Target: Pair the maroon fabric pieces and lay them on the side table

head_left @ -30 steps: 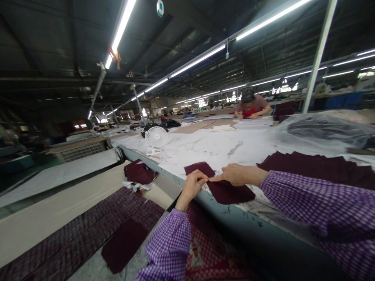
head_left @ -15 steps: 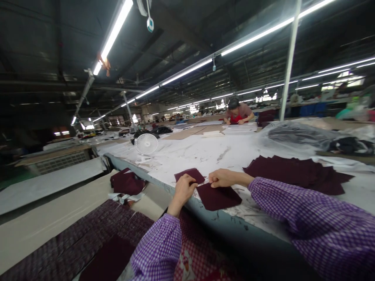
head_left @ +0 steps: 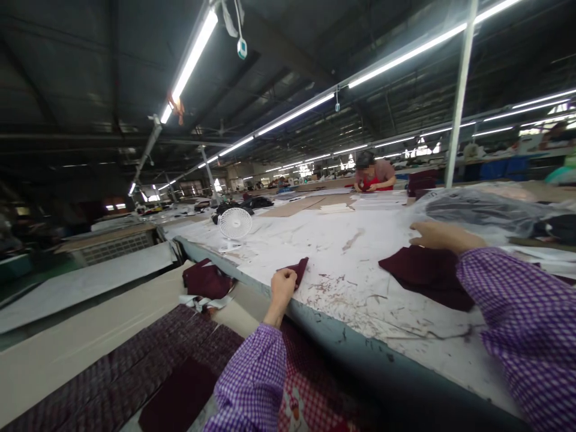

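My left hand [head_left: 283, 287] pinches a small maroon fabric piece [head_left: 301, 271] near the front edge of the white-covered table. Part of that piece stands up, folded, beside my fingers. Farther right, my right hand [head_left: 434, 235] is closed at the far edge of another maroon fabric piece [head_left: 423, 273]. This piece lies over the maroon stack, most of which my right sleeve hides. The exact grip of the right fingertips is hard to see.
A white round fan [head_left: 234, 224] stands on the table [head_left: 333, 240]. Clear plastic sheeting [head_left: 481, 207] lies at the right. Dark threads litter the tabletop. Bundled maroon cloth [head_left: 207, 281] rests on a lower surface at left. A person [head_left: 375, 174] works across the table.
My right hand has carried the front fabric piece rightward to the stack. My left hand has stayed near the table edge, and the piece by it is now lifted and folded.
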`<action>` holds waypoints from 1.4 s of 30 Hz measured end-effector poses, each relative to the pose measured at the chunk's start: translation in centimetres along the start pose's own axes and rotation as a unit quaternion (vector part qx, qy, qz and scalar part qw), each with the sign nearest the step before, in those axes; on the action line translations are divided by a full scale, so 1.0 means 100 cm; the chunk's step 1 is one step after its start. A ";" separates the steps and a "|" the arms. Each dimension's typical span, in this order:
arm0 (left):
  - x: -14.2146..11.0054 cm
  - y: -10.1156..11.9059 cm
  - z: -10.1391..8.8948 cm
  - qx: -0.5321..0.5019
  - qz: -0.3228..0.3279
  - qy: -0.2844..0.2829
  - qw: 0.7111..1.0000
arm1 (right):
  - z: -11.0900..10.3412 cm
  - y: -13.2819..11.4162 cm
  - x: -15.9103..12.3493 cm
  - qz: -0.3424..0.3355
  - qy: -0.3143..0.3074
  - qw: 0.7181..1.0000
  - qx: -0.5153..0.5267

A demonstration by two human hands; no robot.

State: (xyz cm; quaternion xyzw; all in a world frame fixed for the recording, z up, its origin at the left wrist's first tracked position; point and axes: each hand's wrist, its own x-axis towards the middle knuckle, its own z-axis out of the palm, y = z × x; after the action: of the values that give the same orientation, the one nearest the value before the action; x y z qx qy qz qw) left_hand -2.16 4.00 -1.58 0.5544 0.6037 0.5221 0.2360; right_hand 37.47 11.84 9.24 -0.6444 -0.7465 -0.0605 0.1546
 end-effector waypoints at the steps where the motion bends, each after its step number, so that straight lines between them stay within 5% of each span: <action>1: 0.000 0.000 -0.001 -0.029 -0.013 -0.001 1.000 | 0.001 -0.013 -0.002 -0.014 -0.008 1.000 0.014; 4: -0.012 0.009 -0.002 -0.053 0.019 -0.030 0.998 | 0.009 -0.073 -0.015 -0.067 -0.127 0.974 0.175; 7: -0.039 0.026 0.002 -0.036 0.098 -0.082 0.991 | 0.024 -0.130 -0.035 -0.060 -0.335 0.864 0.372; 9: -0.061 0.037 0.005 0.006 0.133 -0.110 0.985 | 0.036 -0.150 -0.046 -0.056 -0.386 0.834 0.391; 13: -0.091 0.052 0.000 0.033 0.142 -0.179 0.973 | 0.054 -0.154 -0.052 -0.087 -0.343 0.864 0.358; 16: -0.091 0.058 -0.009 -0.001 0.128 -0.217 0.968 | 0.054 -0.149 -0.046 -0.164 -0.324 0.866 0.344; 19: -0.074 0.063 -0.012 0.073 0.201 -0.074 0.974 | 0.052 -0.148 -0.041 -0.247 -0.351 0.831 0.355; 21: -0.059 0.064 -0.007 0.147 0.240 -0.028 0.959 | 0.053 -0.150 -0.039 -0.275 -0.353 0.818 0.361; 25: -0.036 0.061 0.018 0.218 0.214 -0.126 0.944 | 0.060 -0.155 -0.037 -0.287 -0.280 0.863 0.307; 31: -0.025 0.043 0.050 0.257 0.208 -0.140 0.933 | 0.063 -0.148 -0.036 -0.279 -0.164 0.935 0.143; 42: -0.025 0.031 0.055 0.275 0.241 -0.153 0.918 | 0.066 -0.126 -0.026 -0.280 -0.155 0.930 0.182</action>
State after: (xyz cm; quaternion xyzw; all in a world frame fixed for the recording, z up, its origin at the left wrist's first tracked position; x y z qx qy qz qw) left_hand 4.53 3.26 -1.44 0.7992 0.5282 0.2853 0.0310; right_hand 24.40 9.24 3.60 -0.3712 -0.9095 0.1361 0.1284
